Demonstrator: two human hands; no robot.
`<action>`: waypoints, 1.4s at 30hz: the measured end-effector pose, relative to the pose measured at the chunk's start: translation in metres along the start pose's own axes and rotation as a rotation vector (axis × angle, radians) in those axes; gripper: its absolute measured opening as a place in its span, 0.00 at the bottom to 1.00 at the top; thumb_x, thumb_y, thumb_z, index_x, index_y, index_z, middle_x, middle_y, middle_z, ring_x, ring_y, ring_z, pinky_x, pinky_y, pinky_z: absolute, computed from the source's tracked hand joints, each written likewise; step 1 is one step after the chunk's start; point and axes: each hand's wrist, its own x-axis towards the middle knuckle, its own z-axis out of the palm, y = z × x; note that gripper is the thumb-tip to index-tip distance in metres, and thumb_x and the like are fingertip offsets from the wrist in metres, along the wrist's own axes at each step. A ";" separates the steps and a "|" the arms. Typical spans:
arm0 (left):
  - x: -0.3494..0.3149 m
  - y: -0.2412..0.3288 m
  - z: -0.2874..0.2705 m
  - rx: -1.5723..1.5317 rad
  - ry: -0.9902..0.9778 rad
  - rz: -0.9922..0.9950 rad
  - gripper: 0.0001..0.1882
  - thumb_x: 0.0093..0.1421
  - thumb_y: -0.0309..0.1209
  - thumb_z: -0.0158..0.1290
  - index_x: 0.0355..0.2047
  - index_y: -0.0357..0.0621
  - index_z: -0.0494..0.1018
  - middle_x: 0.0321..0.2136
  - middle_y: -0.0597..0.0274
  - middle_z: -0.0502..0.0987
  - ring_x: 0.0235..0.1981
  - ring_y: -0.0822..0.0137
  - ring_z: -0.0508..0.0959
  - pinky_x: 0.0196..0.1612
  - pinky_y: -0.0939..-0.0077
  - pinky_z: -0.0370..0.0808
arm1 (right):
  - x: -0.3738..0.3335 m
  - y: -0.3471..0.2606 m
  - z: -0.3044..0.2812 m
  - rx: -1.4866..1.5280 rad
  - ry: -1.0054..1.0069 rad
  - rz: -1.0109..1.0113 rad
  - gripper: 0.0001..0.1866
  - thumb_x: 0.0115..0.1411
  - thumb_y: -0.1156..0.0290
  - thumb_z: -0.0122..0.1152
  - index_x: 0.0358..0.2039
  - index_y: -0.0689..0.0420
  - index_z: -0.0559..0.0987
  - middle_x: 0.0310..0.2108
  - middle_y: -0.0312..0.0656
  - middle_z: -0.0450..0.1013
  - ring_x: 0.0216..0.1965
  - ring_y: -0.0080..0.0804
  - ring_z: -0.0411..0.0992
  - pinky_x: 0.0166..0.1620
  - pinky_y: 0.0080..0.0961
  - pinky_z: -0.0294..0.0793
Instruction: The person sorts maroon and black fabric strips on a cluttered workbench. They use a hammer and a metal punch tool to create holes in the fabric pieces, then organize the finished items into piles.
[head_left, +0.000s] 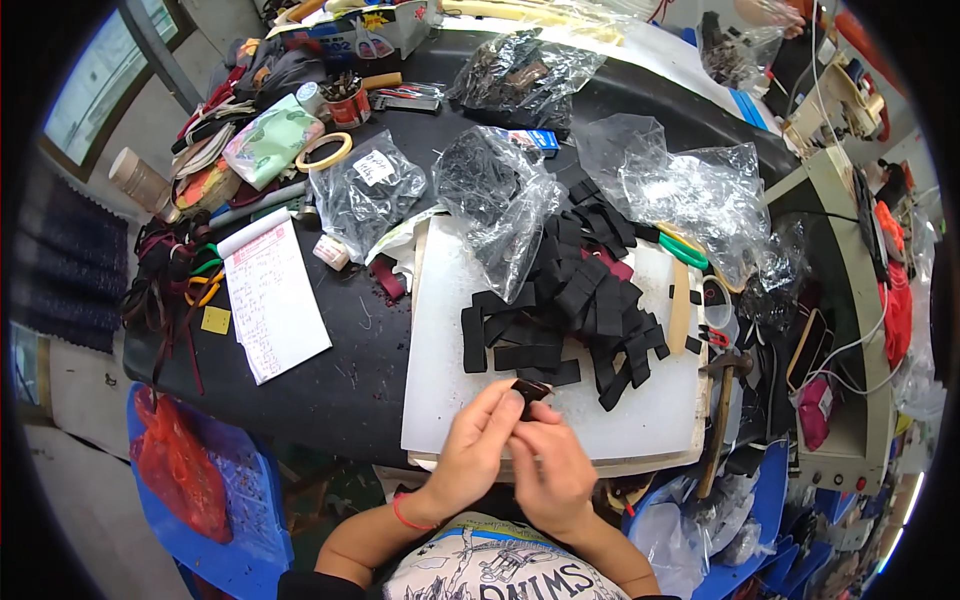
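Between the thumb and fingers of my left hand (478, 440) is a short, dark strip piece (531, 389), held over the near edge of a white board (432, 340). My right hand (556, 468) is closed beside it, its fingertips pinched at the strip's lower end and partly hidden. Just beyond my hands, a loose heap of black webbing strips (600, 310) covers the middle and right of the board. A few dark red bits show among them.
Clear plastic bags (490, 200) lie behind the heap. To the left are a written notepad (275, 300), a tape roll (324, 152) and cords. Along the right are a hammer (722, 400), green-handled scissors (683, 248) and a machine housing (850, 330). Blue chairs (240, 490) flank me.
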 end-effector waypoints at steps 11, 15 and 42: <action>-0.013 0.032 -0.027 0.803 -0.041 0.125 0.09 0.60 0.27 0.47 0.34 0.34 0.74 0.13 0.51 0.70 0.12 0.65 0.70 0.18 0.70 0.64 | 0.040 0.019 -0.029 0.206 -0.393 0.162 0.12 0.47 0.81 0.67 0.34 0.61 0.78 0.29 0.41 0.73 0.25 0.27 0.70 0.28 0.20 0.70; -0.012 0.034 -0.032 0.806 -0.124 -0.017 0.10 0.60 0.28 0.47 0.31 0.33 0.74 0.13 0.55 0.71 0.12 0.72 0.68 0.18 0.74 0.64 | 0.022 0.027 -0.031 0.205 -0.395 0.066 0.15 0.44 0.81 0.69 0.35 0.61 0.78 0.31 0.41 0.74 0.27 0.28 0.72 0.29 0.21 0.73; -0.003 0.003 -0.044 1.005 -0.007 0.532 0.35 0.46 0.24 0.64 0.56 0.37 0.64 0.42 0.55 0.78 0.40 0.61 0.77 0.41 0.73 0.74 | -0.001 0.061 -0.028 -0.122 -0.212 -0.037 0.16 0.43 0.75 0.71 0.35 0.57 0.80 0.29 0.37 0.71 0.32 0.35 0.66 0.36 0.29 0.66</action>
